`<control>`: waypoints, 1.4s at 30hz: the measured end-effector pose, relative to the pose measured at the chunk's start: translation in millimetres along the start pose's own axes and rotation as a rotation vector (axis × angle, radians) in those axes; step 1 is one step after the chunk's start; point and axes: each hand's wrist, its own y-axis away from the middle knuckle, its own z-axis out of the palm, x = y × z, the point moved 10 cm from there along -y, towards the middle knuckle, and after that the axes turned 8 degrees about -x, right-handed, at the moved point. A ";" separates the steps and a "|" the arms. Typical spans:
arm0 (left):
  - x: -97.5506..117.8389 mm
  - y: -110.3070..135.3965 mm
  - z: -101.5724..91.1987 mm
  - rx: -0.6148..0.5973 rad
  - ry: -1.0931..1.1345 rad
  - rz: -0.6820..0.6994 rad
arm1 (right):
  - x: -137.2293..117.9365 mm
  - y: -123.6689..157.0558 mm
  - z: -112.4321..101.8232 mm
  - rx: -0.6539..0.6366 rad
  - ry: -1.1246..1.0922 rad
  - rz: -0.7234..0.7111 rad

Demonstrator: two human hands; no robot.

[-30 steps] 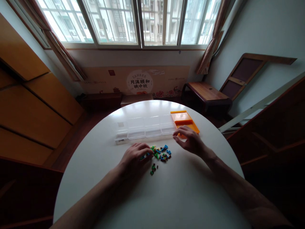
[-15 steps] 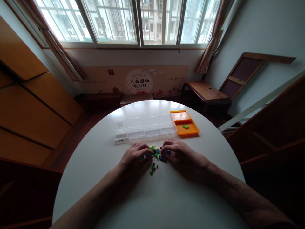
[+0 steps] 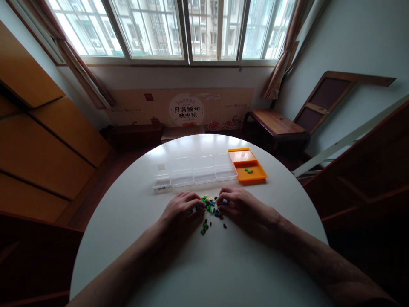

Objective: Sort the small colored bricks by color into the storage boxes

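The right hand (image 3: 236, 202) is curling, thumb and fingertips nearly together, over blue pieces at the right edge of the brick pile (image 3: 209, 204) at the centre of the frame; whether it is gripping one, I cannot tell. The left hand (image 3: 182, 207) is arching, half closed, over the pile's left edge, its grip likewise hidden. The step in hand seems to be picking through the bricks, and the next move calls for a fine pinch separating one piece from its neighbours. Just above the right hand, an orange box (image 3: 262, 175) is holding green pieces (image 3: 248, 170); left of it, a clear case (image 3: 193, 170) is bearing an unreadable label (image 3: 162, 166). At upper centre, a printed panel (image 3: 187, 111) is showing 月满颐和 映中秋 beneath arched letters, apparently ZANKEE.
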 end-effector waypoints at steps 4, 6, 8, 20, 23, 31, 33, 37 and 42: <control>-1.6 1.3 1.9 -0.011 0.007 -0.011 | -0.3 1.0 -3.4 0.016 -0.015 0.004; -2.4 1.9 2.7 -0.011 0.012 -0.016 | -0.2 1.4 -3.2 0.015 -0.019 0.006; -2.6 2.3 3.1 -0.008 0.009 -0.016 | -0.5 1.4 -2.4 0.012 -0.030 0.007; -1.7 1.1 2.5 -0.008 0.002 -0.016 | -4.1 -0.2 -3.3 0.039 0.014 0.001; -1.3 0.8 1.3 0.002 0.007 -0.022 | -4.2 -0.1 -2.9 0.051 0.024 -0.022; -2.8 1.5 2.8 -0.008 0.030 -0.009 | 18.3 18.2 -66.3 0.382 0.088 0.120; -5.4 2.3 2.9 0.004 0.036 -0.021 | 40.2 33.4 -88.1 0.522 0.071 0.226; -8.8 3.5 2.6 0.019 0.042 -0.039 | 87.4 61.1 -107.8 0.664 0.078 0.428; -8.4 4.1 0.4 0.046 0.043 -0.020 | 107.9 66.3 -101.1 0.624 0.113 0.515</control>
